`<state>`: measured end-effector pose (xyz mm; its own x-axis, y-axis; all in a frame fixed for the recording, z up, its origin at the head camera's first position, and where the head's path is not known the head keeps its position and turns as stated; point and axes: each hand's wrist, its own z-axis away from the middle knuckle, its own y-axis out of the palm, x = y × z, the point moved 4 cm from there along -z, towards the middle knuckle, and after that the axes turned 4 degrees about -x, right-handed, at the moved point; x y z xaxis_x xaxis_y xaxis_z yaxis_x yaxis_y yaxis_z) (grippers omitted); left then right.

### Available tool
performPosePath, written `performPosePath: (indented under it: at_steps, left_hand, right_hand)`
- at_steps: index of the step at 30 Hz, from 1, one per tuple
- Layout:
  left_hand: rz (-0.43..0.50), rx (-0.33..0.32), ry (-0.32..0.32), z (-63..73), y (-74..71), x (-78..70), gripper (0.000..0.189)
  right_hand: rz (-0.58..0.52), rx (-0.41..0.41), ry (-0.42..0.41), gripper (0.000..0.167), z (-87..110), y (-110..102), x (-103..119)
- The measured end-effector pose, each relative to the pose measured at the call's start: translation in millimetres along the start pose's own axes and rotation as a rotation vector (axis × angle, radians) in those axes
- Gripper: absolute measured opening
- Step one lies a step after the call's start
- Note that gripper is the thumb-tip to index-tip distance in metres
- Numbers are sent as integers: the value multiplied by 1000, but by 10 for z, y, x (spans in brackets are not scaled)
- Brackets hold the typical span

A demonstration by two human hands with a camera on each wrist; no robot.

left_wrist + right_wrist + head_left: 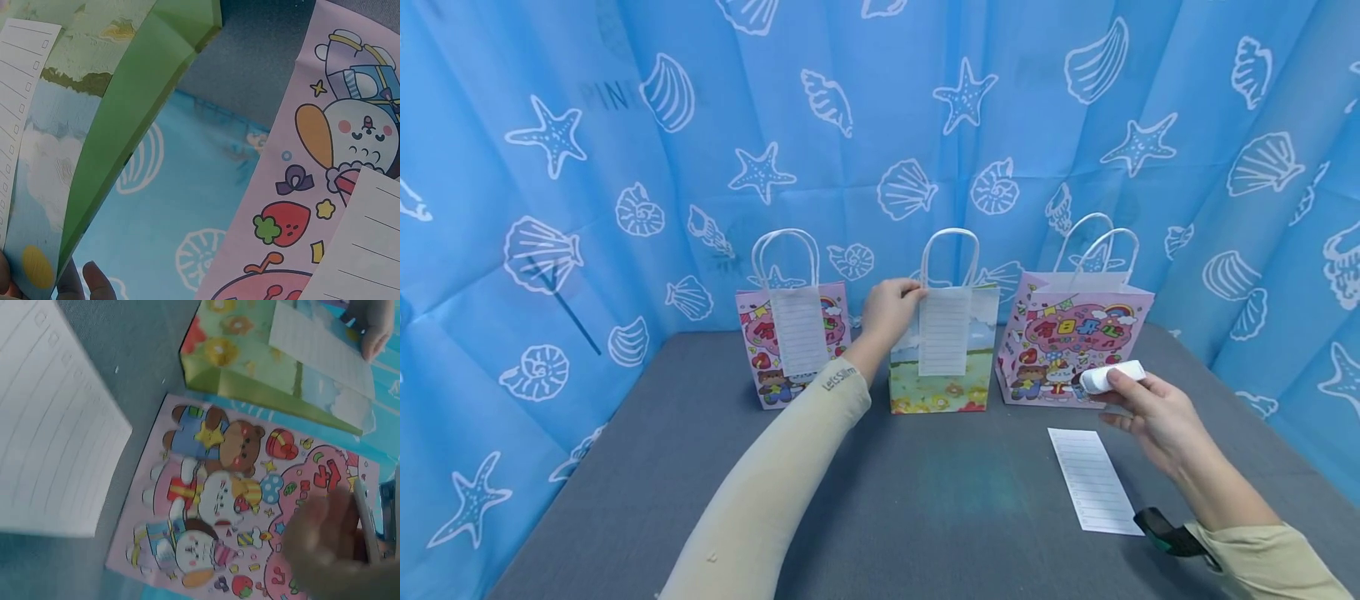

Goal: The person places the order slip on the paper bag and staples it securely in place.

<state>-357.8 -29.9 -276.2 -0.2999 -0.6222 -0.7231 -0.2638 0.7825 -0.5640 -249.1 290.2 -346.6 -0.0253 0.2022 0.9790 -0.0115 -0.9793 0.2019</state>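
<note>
My left hand pinches the top edge of the middle green-and-blue paper bag, together with the lined paper slip lying against its front. The left wrist view shows fingertips at the bag's rim. In my right hand is a small white stapler, held up before the right pink cartoon bag. Part of the stapler shows in the right wrist view, beside blurred fingers. Below that hand, another lined slip lies flat on the table.
A second pink cartoon bag stands at the left with a lined slip on its front. All three bags have upright white handles. They stand in a row on the grey table, before a blue seashell curtain.
</note>
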Motion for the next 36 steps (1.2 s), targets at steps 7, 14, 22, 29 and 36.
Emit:
performPosePath:
  at_steps: [7, 14, 22, 29, 36]
  left_hand:
    - [3, 0, -2, -7, 0, 11, 24]
    - [2, -2, -9, -5, -3, 18, 24]
    - [-9, 5, -11, -12, 5, 17, 26]
    - [-12, 3, -13, -9, 10, 14, 26]
    - [-12, 3, -11, -1, 0, 15, 26]
  right_hand:
    - [-80, 191, -22, 22, -33, 117, -5]
    - [-48, 146, 121, 35, -84, 232, -26]
    - [-79, 84, 164, 37, -114, 340, -13]
    - [179, 44, 82, 77, -141, 496, 53]
    - [313, 10, -43, 74, -157, 655, 162]
